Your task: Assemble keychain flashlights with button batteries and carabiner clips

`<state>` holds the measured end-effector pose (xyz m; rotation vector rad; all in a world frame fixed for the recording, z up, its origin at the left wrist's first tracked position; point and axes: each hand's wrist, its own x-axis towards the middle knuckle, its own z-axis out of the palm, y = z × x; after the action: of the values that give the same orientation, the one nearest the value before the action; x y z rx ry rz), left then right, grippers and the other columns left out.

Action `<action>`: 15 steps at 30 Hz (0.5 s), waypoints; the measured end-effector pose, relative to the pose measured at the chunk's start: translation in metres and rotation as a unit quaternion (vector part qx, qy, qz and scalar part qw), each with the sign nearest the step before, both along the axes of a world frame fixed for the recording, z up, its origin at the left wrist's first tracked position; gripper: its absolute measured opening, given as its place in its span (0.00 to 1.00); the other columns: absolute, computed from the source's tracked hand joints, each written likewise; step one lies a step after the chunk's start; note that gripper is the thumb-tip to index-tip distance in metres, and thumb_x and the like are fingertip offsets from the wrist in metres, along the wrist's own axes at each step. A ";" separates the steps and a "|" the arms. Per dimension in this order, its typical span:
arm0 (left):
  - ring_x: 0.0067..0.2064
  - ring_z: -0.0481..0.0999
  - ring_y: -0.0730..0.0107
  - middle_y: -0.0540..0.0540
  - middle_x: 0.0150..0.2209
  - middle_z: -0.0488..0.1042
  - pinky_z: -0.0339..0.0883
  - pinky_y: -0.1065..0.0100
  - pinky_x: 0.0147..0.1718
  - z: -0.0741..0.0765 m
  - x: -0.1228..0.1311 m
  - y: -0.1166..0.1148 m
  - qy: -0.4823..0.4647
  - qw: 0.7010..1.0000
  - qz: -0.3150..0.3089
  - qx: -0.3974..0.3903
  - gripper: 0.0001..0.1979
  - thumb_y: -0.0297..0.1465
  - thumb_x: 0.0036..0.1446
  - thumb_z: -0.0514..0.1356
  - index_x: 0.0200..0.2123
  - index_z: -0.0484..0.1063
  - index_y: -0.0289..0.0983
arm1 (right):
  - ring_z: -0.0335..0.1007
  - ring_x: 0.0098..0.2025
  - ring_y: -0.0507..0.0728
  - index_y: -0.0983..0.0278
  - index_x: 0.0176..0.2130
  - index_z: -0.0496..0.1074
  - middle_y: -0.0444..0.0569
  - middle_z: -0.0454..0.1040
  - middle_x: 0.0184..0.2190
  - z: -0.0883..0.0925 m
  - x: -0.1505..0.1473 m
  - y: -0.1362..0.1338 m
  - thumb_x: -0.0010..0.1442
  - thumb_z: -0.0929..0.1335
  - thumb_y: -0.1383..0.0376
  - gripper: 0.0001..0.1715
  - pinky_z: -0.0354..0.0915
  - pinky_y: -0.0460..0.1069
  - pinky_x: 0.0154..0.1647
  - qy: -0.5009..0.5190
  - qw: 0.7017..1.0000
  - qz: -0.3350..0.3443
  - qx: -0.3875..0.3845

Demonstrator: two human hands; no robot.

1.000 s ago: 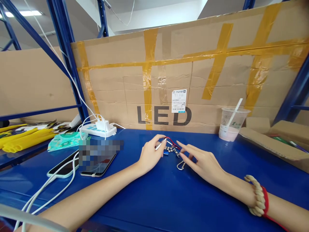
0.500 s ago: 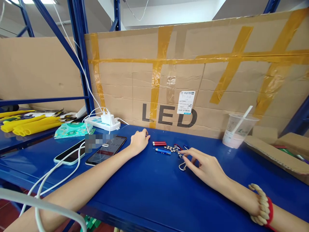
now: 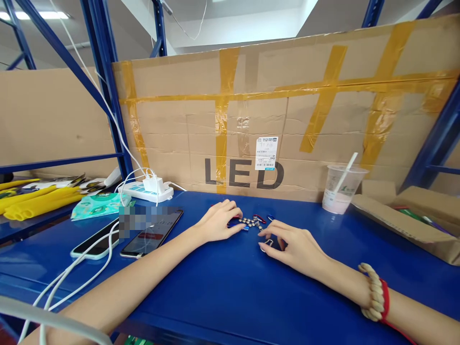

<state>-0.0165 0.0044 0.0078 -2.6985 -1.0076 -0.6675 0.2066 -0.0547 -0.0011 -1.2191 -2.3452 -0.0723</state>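
Note:
My left hand (image 3: 220,221) is open, its fingers spread and curved low over a small blue metal tube (image 3: 246,228). A red tube beside it is mostly covered by the fingers; whether they touch it I cannot tell. Several small round silver pieces (image 3: 248,222), like button cells, lie to the right of that hand. My right hand (image 3: 289,239) hovers open, thumb and index finger apart, around a silver ring-like clip (image 3: 268,243). Just beyond its fingertips are a red carabiner clip (image 3: 259,219) and a blue one (image 3: 270,218).
Two phones (image 3: 153,235) with white cables lie left on the blue shelf (image 3: 215,292), near a power strip (image 3: 143,190) and a green wipes packet (image 3: 100,205). Right stand a plastic cup (image 3: 339,191) with a straw and an open cardboard box (image 3: 413,225). Taped cardboard (image 3: 172,139) forms the back.
My left hand has moved right, from beside the tubes to over them, and its fingers have spread. My right hand stays near the silver clip. The view has shifted slightly.

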 end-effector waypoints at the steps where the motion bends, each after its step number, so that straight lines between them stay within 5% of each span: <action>1: 0.40 0.68 0.67 0.48 0.38 0.69 0.62 0.65 0.42 -0.001 0.001 -0.001 0.015 1.000 -0.008 -0.012 0.13 0.41 0.57 0.53 0.38 0.67 0.39 | 0.69 0.25 0.49 0.57 0.38 0.73 0.43 0.73 0.37 0.000 0.000 0.000 0.55 0.64 0.55 0.13 0.62 0.45 0.24 -0.007 1.000 0.000 -0.004; 9: 0.39 0.71 0.66 0.48 0.37 0.71 0.64 0.66 0.37 -0.009 0.005 0.001 0.003 0.993 0.080 -0.088 0.14 0.42 0.61 0.47 0.36 0.63 0.39 | 0.71 0.29 0.51 0.61 0.41 0.73 0.48 0.72 0.37 -0.009 0.007 0.018 0.58 0.63 0.60 0.14 0.67 0.47 0.32 0.040 0.997 0.028 -0.055; 15: 0.35 0.71 0.67 0.49 0.33 0.70 0.64 0.65 0.35 -0.005 0.008 -0.006 -0.017 0.988 0.116 -0.099 0.17 0.43 0.63 0.40 0.36 0.60 0.39 | 0.69 0.44 0.57 0.59 0.42 0.73 0.49 0.72 0.40 -0.007 0.009 0.016 0.59 0.59 0.65 0.15 0.67 0.52 0.42 0.009 1.000 0.002 -0.024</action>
<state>-0.0085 -0.0016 0.0030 -2.6763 -1.4400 -0.5993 0.2151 -0.0391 -0.0082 -1.2322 -2.3459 -0.0023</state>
